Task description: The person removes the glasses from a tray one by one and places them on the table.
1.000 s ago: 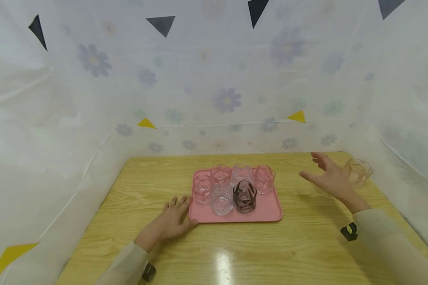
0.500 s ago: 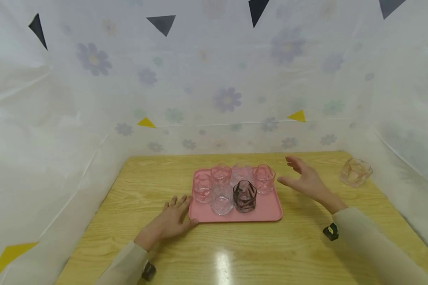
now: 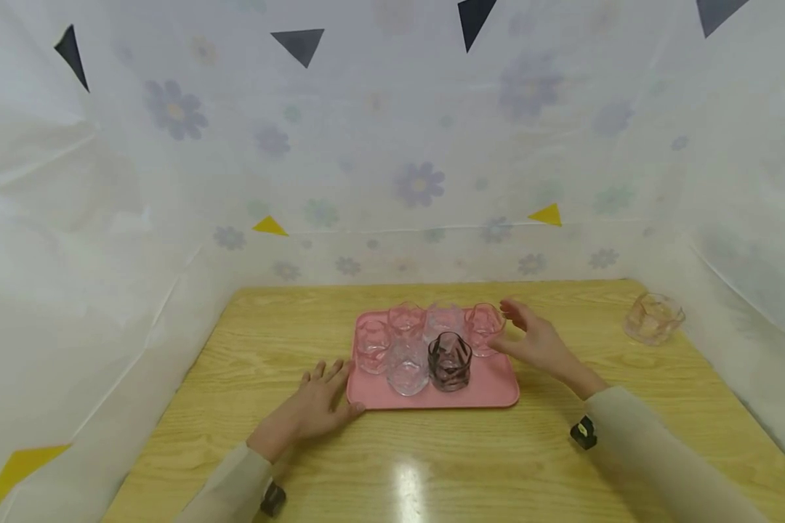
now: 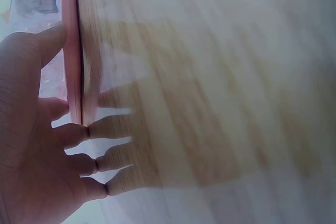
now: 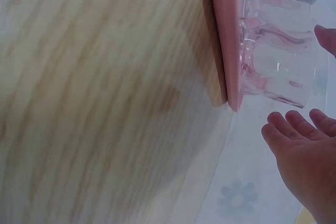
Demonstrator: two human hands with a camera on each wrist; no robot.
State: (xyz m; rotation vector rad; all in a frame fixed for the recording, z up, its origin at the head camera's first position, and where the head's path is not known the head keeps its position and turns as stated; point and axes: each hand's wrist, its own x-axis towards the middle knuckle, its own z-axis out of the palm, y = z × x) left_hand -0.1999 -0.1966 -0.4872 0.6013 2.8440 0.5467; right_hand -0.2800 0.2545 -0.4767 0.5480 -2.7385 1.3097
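A pink tray point(image 3: 490, 385) on the wooden table carries several drinking glasses. My left hand point(image 3: 317, 403) rests at the tray's left edge, its fingers spread on the table and its thumb against the rim point(image 4: 72, 51). At the tray's back right corner stands a pink glass point(image 3: 485, 328). My right hand point(image 3: 539, 345) is beside that glass, thumb and fingers apart around its right side; in the right wrist view a gap shows between the fingers point(image 5: 283, 124) and the glass. A dark grey glass point(image 3: 449, 362) and a clear glass point(image 3: 407, 370) stand at the front.
Another pink glass point(image 3: 373, 345) stands at the tray's left, with one more pink glass point(image 3: 405, 319) and a clear glass point(image 3: 443, 318) along the back. An amber-tinted glass point(image 3: 654, 319) stands on the table point(image 3: 595, 305) at far right. Flowered white sheeting point(image 3: 392, 247) encloses the table.
My right hand has moved left, from beside the amber glass to the pink glass at the tray's back right. The left hand and the glasses stay where they were.
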